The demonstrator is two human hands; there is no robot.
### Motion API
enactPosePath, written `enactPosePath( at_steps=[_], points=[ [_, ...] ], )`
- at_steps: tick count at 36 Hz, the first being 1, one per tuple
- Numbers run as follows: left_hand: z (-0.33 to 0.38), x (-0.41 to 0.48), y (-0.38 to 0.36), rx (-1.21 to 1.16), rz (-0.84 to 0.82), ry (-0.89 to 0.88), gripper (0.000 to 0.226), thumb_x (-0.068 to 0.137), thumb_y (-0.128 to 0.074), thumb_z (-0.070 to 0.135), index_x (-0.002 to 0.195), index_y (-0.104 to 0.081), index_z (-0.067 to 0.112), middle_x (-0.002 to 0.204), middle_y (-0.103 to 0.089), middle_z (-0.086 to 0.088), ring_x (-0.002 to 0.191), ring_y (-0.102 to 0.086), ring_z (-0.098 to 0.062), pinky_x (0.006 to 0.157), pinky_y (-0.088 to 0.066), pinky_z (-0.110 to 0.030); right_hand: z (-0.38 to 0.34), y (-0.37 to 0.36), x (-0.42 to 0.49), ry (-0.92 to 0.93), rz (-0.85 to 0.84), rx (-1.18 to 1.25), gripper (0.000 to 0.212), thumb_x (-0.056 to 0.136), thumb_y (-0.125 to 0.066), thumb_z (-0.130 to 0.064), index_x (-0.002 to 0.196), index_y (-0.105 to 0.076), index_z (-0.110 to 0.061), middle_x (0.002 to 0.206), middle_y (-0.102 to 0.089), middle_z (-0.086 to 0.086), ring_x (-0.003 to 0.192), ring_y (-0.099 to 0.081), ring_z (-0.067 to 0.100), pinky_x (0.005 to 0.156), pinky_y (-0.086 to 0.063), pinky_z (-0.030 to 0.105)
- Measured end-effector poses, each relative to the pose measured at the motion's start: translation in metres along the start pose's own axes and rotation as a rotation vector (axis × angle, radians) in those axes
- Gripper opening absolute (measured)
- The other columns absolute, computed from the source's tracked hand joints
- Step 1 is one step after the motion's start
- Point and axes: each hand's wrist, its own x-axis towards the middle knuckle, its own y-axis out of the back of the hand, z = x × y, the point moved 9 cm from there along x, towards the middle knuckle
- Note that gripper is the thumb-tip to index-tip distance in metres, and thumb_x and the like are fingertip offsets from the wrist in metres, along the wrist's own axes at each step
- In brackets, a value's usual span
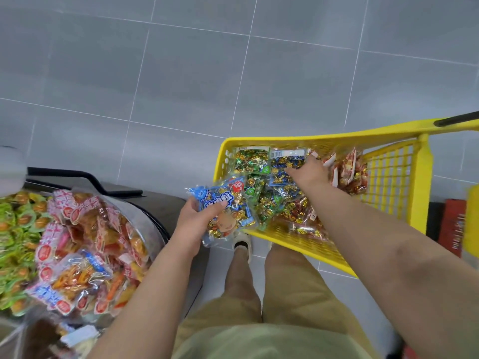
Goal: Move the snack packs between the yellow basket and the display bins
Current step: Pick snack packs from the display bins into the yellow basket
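The left hand (198, 220) grips a blue snack pack (224, 212), thumb curled across its front, and holds it just outside the near left corner of the yellow basket (311, 138). The right hand (308, 173) reaches into the basket, palm down, and rests on a blue-labelled pack (283, 161); whether its fingers pinch that pack cannot be told. Green packs (251, 159) lie beside it at the basket's far left, and red packs (350, 172) at its right. To the person's left, a clear display bin (149, 226) holds red-and-white packs (90, 242), with green ones (15, 229) further left. The basket stands on a grey tiled floor (181, 73).
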Motion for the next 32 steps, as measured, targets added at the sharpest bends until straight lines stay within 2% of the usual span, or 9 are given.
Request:
enactPosePath(
  at_steps=[4,13,15,19,23,25,27,30,32],
  points=[
    [0.009,0.000,-0.002,-0.047,-0.028,-0.009,0.054,0.057,-0.082,0.026,0.106,-0.059,0.019,0.101,-0.074,-0.009,0.086,-0.072,-0.029,0.066,-0.059,-0.039,0.002,-0.007,0.007,-0.066,-0.056,-0.062,0.087,0.080,-0.064,-0.056,0.147,-0.024,-0.017,0.138,-0.045,0.017,0.135,-0.026,0.036,0.104,-0.033,0.050],
    [0.023,-0.002,0.010,-0.070,-0.011,0.002,0.062,0.055,-0.083,0.029,0.109,-0.056,0.017,0.102,-0.073,-0.010,0.089,-0.072,-0.030,0.077,-0.058,-0.045,0.013,0.000,0.004,-0.089,-0.067,0.206,0.074,0.082,-0.069,-0.041,0.141,-0.038,-0.010,0.129,-0.055,0.012,0.122,-0.047,0.035,0.092,-0.046,0.041],
    [0.025,-0.004,0.011,-0.060,-0.033,0.007,0.060,0.056,-0.082,0.030,0.108,-0.056,0.018,0.101,-0.074,-0.009,0.088,-0.072,-0.029,0.074,-0.058,-0.043,0.020,0.006,-0.002,-0.086,-0.055,0.243,0.067,0.084,-0.066,-0.043,0.137,-0.044,-0.007,0.119,-0.057,0.013,0.116,-0.052,0.034,0.082,-0.045,0.037],
    [0.030,-0.010,0.011,-0.030,-0.056,0.001,0.045,0.067,-0.081,0.025,0.103,-0.055,0.019,0.093,-0.075,-0.006,0.080,-0.073,-0.024,0.059,-0.058,-0.034,0.039,0.025,-0.021,-0.091,0.025,0.328,0.074,0.088,-0.061,-0.046,0.145,-0.034,-0.008,0.143,-0.043,0.014,0.127,-0.045,0.034,0.095,-0.041,0.038],
    [0.033,-0.015,0.012,-0.013,-0.058,0.010,0.039,0.075,-0.079,0.020,0.103,-0.053,0.016,0.085,-0.076,-0.004,0.075,-0.073,-0.022,0.053,-0.057,-0.031,0.054,0.041,-0.042,-0.101,0.069,0.463,0.066,0.088,-0.062,-0.042,0.140,-0.042,-0.007,0.142,-0.045,0.014,0.126,-0.046,0.033,0.089,-0.039,0.033],
    [0.035,-0.018,0.011,-0.005,-0.082,0.018,0.044,0.074,-0.079,0.023,0.109,-0.054,0.016,0.095,-0.075,-0.008,0.080,-0.073,-0.024,0.058,-0.058,-0.033,0.054,0.048,-0.058,-0.088,0.065,0.547,0.069,0.086,-0.065,-0.042,0.140,-0.041,-0.007,0.143,-0.044,0.013,0.128,-0.045,0.032,0.099,-0.041,0.038],
    [0.038,-0.023,0.011,-0.005,-0.093,0.022,0.063,0.073,-0.081,0.026,0.126,-0.051,0.012,0.117,-0.068,-0.015,0.096,-0.070,-0.029,0.077,-0.058,-0.042,0.048,0.055,-0.078,-0.048,0.051,0.601,0.073,0.085,-0.067,-0.040,0.142,-0.037,-0.007,0.144,-0.042,0.011,0.128,-0.044,0.029,0.103,-0.040,0.043],
    [0.047,-0.030,0.012,0.029,-0.106,-0.001,0.097,0.066,-0.085,0.034,0.145,-0.035,0.010,0.139,-0.051,-0.017,0.120,-0.055,-0.036,0.100,-0.045,-0.053,0.021,0.065,-0.115,0.112,0.000,0.642,0.054,0.084,-0.070,-0.032,0.130,-0.051,-0.013,0.118,-0.057,0.003,0.106,-0.056,0.021,0.082,-0.045,0.028],
    [0.051,-0.036,0.013,0.027,-0.122,0.005,0.083,0.070,-0.083,0.030,0.138,-0.043,0.008,0.130,-0.059,-0.018,0.112,-0.061,-0.035,0.095,-0.050,-0.051,-0.005,0.072,-0.145,0.259,-0.027,0.687,0.025,0.084,-0.071,-0.023,0.107,-0.062,-0.028,0.101,-0.063,-0.003,0.099,-0.062,0.020,0.075,-0.047,0.020]
  ],
)
